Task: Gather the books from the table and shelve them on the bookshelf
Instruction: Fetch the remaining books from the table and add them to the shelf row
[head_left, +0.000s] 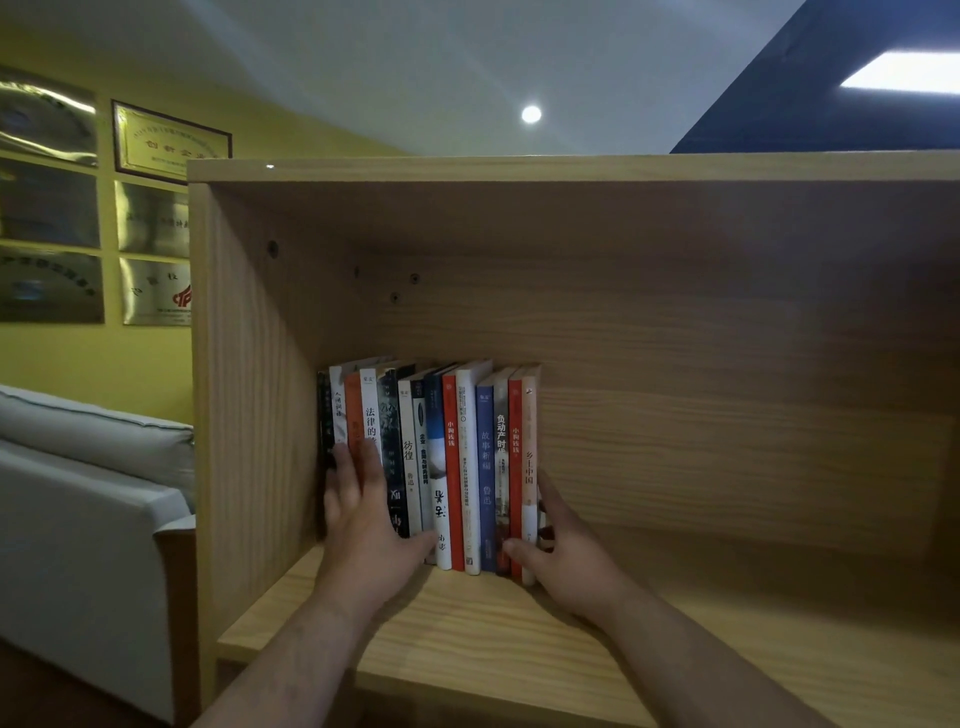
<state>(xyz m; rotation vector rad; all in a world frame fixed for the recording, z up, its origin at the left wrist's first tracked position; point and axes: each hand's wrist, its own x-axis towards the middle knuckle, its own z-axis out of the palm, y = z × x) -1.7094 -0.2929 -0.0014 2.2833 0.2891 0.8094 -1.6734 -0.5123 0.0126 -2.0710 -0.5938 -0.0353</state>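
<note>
A row of several books (457, 457) stands upright at the left end of a light wooden bookshelf (675, 364) compartment, spines facing me. My left hand (363, 519) lies flat with straight fingers against the spines of the leftmost books. My right hand (561, 551) presses against the right end of the row, fingers along the side of the last book, a pale-spined one (529, 467), and thumb on the spines near their lower edge. The table is not in view.
The shelf board (727, 649) to the right of the books is bare wood. A grey sofa (93, 493) stands to the left of the bookshelf. Framed plaques (156, 140) hang on the yellow wall behind it.
</note>
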